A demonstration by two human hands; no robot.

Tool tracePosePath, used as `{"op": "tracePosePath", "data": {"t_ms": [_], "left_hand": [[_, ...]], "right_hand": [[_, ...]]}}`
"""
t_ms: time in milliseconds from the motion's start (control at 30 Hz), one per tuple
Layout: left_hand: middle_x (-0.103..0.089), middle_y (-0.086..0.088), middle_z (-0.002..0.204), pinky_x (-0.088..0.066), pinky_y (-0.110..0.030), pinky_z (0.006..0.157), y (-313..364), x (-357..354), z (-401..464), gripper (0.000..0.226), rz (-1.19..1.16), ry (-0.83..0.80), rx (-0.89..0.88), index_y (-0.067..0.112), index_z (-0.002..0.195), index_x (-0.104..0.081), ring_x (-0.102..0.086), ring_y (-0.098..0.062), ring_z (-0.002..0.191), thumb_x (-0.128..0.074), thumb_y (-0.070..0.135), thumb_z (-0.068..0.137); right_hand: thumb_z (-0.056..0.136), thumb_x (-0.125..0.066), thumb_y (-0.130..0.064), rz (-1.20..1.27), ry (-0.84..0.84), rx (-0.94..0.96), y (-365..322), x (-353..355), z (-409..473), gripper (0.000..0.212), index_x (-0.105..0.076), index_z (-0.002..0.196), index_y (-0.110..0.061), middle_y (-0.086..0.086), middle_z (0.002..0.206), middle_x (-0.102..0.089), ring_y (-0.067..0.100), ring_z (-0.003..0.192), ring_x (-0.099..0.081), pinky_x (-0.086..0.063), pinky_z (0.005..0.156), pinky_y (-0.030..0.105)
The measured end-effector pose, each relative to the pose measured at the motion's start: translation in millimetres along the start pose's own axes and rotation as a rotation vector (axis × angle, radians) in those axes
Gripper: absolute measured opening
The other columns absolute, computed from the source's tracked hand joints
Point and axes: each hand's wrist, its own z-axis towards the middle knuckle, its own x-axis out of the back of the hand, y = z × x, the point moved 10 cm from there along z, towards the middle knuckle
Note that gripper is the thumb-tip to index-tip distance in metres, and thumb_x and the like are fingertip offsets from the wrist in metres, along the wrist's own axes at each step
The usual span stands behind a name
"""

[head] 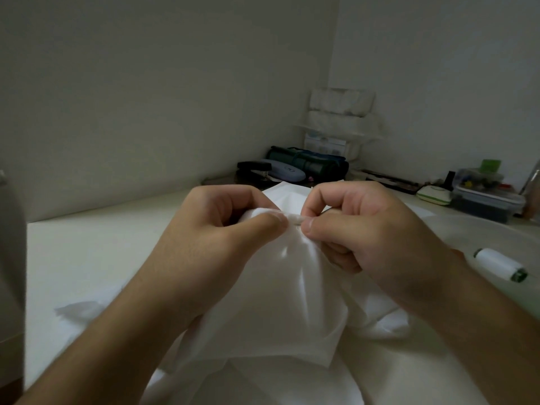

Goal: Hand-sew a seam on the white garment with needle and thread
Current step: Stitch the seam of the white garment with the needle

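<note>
The white garment (pixel 280 311) is bunched up over the white table (pixel 96 247), lifted between both hands. My left hand (pixel 225 229) pinches a fold of the cloth between thumb and curled fingers. Close beside it, my right hand (pixel 359 226) pinches the same folded edge, its thumb tip almost touching the left thumb. A short rolled bit of the fabric edge (pixel 295 219) shows between the two thumbs. I cannot make out the needle or the thread in the dim light.
A white thread spool (pixel 499 263) lies on its side at the right. Along the back wall sit a stapler (pixel 254 168), a dark rolled pouch (pixel 309 162), a clear storage box (pixel 488 200) and stacked white packs (pixel 342 112).
</note>
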Motion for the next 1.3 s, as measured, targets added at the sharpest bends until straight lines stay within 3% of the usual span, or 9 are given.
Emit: {"op": "tracePosePath", "data": {"t_ms": [333, 467, 567, 667, 933, 1133, 1300], "left_hand": [[-0.073, -0.016, 0.073, -0.049, -0.037, 0.061, 1.3, -1.5, 0.2, 0.019, -0.009, -0.006, -0.016, 0.018, 0.076, -0.079, -0.067, -0.022, 0.065, -0.072, 0.034, 0.082], [-0.072, -0.025, 0.078, -0.048, -0.045, 0.067, -0.4, -1.2, 0.5, 0.021, -0.006, -0.005, -0.016, 0.016, 0.081, -0.080, -0.068, -0.041, 0.069, -0.073, 0.035, 0.082], [-0.074, -0.020, 0.077, -0.050, -0.047, 0.068, -0.5, -1.6, 0.2, 0.021, -0.005, -0.008, -0.015, 0.017, 0.082, -0.080, -0.069, -0.051, 0.079, -0.074, 0.036, 0.082], [-0.075, -0.017, 0.076, -0.051, -0.046, 0.067, 0.4, -1.7, 0.0, 0.020, 0.002, -0.011, -0.017, 0.018, 0.083, -0.081, -0.070, -0.048, 0.077, -0.074, 0.036, 0.082], [-0.075, -0.009, 0.072, -0.051, -0.037, 0.062, 2.0, -2.3, -0.7, 0.017, -0.011, -0.030, -0.025, 0.019, 0.082, -0.082, -0.071, -0.021, 0.065, -0.073, 0.034, 0.083], [-0.075, -0.011, 0.073, -0.049, -0.037, 0.062, -0.2, -0.6, 0.2, 0.019, -0.045, -0.015, -0.016, 0.017, 0.083, -0.081, -0.069, -0.019, 0.065, -0.074, 0.034, 0.082], [-0.073, -0.007, 0.070, -0.048, -0.031, 0.059, -0.5, 2.3, 0.0, 0.018, -0.023, 0.018, -0.015, 0.019, 0.080, -0.080, -0.069, -0.016, 0.063, -0.072, 0.035, 0.082]], "right_hand": [[0.084, -0.064, -0.020, -0.057, 0.027, 0.019, 3.5, 2.9, 0.6, 0.012, -0.065, 0.073, -0.013, 0.002, 0.047, -0.038, 0.019, 0.046, -0.029, -0.025, 0.047, 0.028], [0.087, -0.067, -0.019, -0.057, 0.033, 0.027, 2.8, 1.9, 0.7, 0.015, -0.064, 0.074, -0.013, -0.001, 0.046, -0.040, 0.018, 0.044, -0.029, -0.027, 0.046, 0.025], [0.098, -0.066, -0.006, -0.069, 0.041, 0.020, 3.2, 3.1, -0.3, 0.023, -0.063, 0.076, -0.010, -0.002, 0.045, -0.040, 0.016, 0.044, -0.029, -0.027, 0.046, 0.024], [0.100, -0.064, -0.005, -0.087, 0.044, 0.007, 3.1, 3.0, -1.0, 0.024, -0.063, 0.077, -0.010, -0.001, 0.046, -0.041, 0.013, 0.042, -0.031, -0.028, 0.045, 0.021], [0.102, -0.065, -0.008, -0.094, 0.032, 0.009, 2.7, 0.1, -2.2, 0.023, -0.061, 0.079, -0.010, 0.005, 0.049, -0.038, 0.015, 0.044, -0.029, -0.026, 0.047, 0.023], [0.085, -0.064, -0.023, -0.027, 0.005, -0.015, 3.8, -0.7, -1.7, 0.016, -0.061, 0.075, -0.012, 0.003, 0.047, -0.035, 0.017, 0.045, -0.025, -0.021, 0.046, 0.026], [0.082, -0.061, -0.022, -0.059, 0.032, -0.019, 7.0, 2.9, -0.7, 0.013, -0.061, 0.076, -0.011, 0.005, 0.049, -0.031, 0.018, 0.046, -0.025, -0.020, 0.047, 0.030]]}}
